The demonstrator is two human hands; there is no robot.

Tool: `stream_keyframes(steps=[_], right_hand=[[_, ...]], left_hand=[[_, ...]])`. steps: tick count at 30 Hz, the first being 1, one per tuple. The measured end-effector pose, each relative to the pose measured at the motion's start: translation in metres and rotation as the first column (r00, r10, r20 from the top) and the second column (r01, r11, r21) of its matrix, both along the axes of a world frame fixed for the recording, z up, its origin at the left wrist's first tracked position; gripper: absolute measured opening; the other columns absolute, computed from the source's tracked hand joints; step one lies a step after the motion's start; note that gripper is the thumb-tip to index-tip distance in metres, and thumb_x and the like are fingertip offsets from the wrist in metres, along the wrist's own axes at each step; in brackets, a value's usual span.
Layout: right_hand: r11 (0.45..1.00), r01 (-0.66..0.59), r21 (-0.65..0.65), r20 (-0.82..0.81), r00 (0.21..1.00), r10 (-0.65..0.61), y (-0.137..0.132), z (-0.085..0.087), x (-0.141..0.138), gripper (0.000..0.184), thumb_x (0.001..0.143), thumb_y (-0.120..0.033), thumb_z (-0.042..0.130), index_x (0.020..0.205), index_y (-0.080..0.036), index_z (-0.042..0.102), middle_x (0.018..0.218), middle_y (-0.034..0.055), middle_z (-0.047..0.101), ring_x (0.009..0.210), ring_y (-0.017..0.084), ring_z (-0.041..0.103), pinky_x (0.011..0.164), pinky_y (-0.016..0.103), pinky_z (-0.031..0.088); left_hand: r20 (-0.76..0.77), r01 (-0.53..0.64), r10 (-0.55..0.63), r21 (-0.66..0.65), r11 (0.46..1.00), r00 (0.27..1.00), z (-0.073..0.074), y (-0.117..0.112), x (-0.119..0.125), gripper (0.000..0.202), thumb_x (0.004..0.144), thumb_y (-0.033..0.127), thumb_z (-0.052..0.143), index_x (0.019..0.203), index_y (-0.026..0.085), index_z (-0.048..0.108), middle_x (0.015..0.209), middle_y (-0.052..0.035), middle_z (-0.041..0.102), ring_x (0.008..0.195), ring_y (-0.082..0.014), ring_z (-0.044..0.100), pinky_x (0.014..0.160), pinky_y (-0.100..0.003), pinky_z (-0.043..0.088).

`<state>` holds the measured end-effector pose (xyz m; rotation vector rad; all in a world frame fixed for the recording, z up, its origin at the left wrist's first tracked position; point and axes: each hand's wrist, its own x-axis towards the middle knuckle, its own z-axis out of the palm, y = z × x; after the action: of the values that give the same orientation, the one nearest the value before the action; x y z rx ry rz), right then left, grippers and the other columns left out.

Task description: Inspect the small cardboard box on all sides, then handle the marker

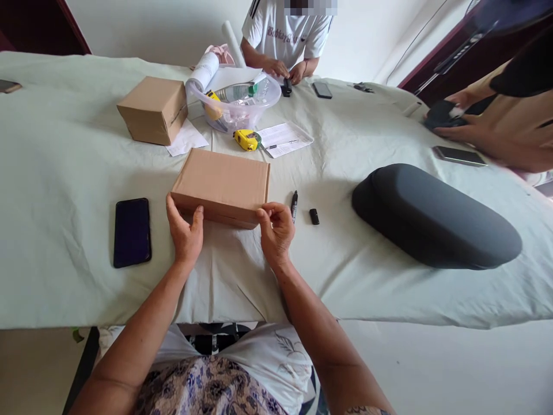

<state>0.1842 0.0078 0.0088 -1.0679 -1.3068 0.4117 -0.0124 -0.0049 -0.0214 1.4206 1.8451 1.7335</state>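
1. Nearest the camera are the person's two bare forearms, reaching up from a floral-print lap to the near edge of a flat cardboard box [221, 185].
2. The box is plain brown, closed, low and rectangular, lying flat on the pale cloth-covered table [64, 150], right in front of the person.
3. The left hand [185, 230] is half open, thumb and fingers set against the box's near left corner.
4. The right hand [276, 229] is curled, fingertips pinching the near right corner.
5. Just right of that hand lie a black marker [294, 206] and its cap [314, 216]; a dark phone [132, 231] lies to the left.
6. Farther out sit a long dark case [432, 216], a yellow tape measure [246, 139], a clear bowl [237, 106] and a second box [153, 109].
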Motion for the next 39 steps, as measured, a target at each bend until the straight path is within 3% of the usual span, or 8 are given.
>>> stream_keyframes(steps=[5,12,16,20,25,29,33,39], right_hand=[[0.991,-0.103,0.086,0.085,0.992,0.096,-0.01,-0.001,-0.005,0.016,0.09,-0.038,0.07,0.087,-0.023,0.066,0.071,-0.0019,0.064,0.062,0.012,0.059,0.062,0.027,0.052],[0.914,-0.374,0.158,0.26,0.908,0.327,-0.02,0.005,-0.019,0.013,0.095,-0.021,0.061,0.102,-0.024,0.071,0.092,0.0037,0.077,0.081,0.014,0.073,0.074,0.027,0.06],[0.953,-0.296,0.069,0.27,0.925,0.268,-0.017,0.003,-0.015,0.014,0.097,-0.024,0.057,0.101,-0.024,0.07,0.088,0.0028,0.077,0.074,0.014,0.072,0.071,0.028,0.059],[0.996,-0.021,0.084,0.221,0.975,0.002,-0.006,0.0,0.0,0.016,0.093,-0.038,0.06,0.099,-0.023,0.066,0.08,0.0012,0.069,0.064,0.014,0.061,0.064,0.031,0.054],[0.947,0.306,0.098,0.119,0.941,-0.317,0.01,0.004,0.022,0.036,0.09,-0.049,0.064,0.114,-0.024,0.059,0.104,0.0066,0.064,0.093,0.02,0.063,0.078,0.037,0.053],[0.976,0.216,-0.007,0.096,0.972,-0.214,0.014,-0.001,0.025,0.041,0.096,-0.051,0.051,0.125,-0.023,0.055,0.111,0.0091,0.063,0.099,0.02,0.063,0.083,0.038,0.052],[0.991,0.136,0.014,0.173,0.975,-0.137,0.008,-0.008,0.016,0.05,0.086,-0.059,0.063,0.12,-0.022,0.054,0.113,0.0092,0.061,0.102,0.023,0.06,0.08,0.037,0.05],[0.991,0.095,0.095,0.228,0.967,-0.114,-0.001,-0.003,0.007,0.046,0.08,-0.059,0.073,0.1,-0.024,0.051,0.093,0.0016,0.054,0.084,0.018,0.054,0.073,0.034,0.048]], left_hand=[[-0.09,0.072,-0.07,0.017,0.997,0.993,0.008,-0.002,-0.001,0.082,0.096,0.049,0.056,0.162,0.026,0.013,0.168,-0.0137,0.027,0.157,-0.027,0.025,0.127,-0.047,0.026],[-0.231,0.365,-0.357,-0.008,0.931,0.905,0.018,-0.015,0.023,0.055,0.102,0.04,0.044,0.155,0.027,0.037,0.163,-0.0114,0.038,0.153,-0.0284,0.032,0.125,-0.049,0.03],[-0.277,0.399,-0.386,-0.01,0.917,0.88,0.019,-0.018,0.026,0.063,0.096,0.049,0.056,0.152,0.025,0.042,0.16,-0.017,0.038,0.149,-0.0326,0.039,0.114,-0.049,0.045],[-0.269,0.346,-0.342,-0.033,0.938,0.9,0.021,-0.017,0.026,0.063,0.093,0.052,0.062,0.147,0.024,0.045,0.154,-0.0188,0.044,0.143,-0.0308,0.047,0.105,-0.045,0.052],[-0.242,0.373,-0.37,-0.033,0.927,0.897,0.022,-0.018,0.027,0.061,0.094,0.045,0.061,0.148,0.024,0.042,0.153,-0.0176,0.046,0.141,-0.0301,0.048,0.104,-0.045,0.054],[-0.227,0.378,-0.372,-0.016,0.926,0.9,0.022,-0.018,0.026,0.057,0.095,0.042,0.058,0.147,0.025,0.043,0.151,-0.0162,0.048,0.14,-0.0294,0.049,0.106,-0.044,0.052],[-0.206,0.386,-0.372,0.032,0.922,0.905,0.023,-0.018,0.024,0.044,0.098,0.036,0.051,0.141,0.025,0.047,0.148,-0.0149,0.05,0.138,-0.027,0.05,0.104,-0.042,0.052],[-0.155,0.262,-0.247,0.091,0.961,0.957,0.024,-0.015,0.024,0.065,0.08,0.058,0.074,0.126,0.022,0.046,0.129,-0.0133,0.055,0.122,-0.0272,0.057,0.096,-0.039,0.053]])
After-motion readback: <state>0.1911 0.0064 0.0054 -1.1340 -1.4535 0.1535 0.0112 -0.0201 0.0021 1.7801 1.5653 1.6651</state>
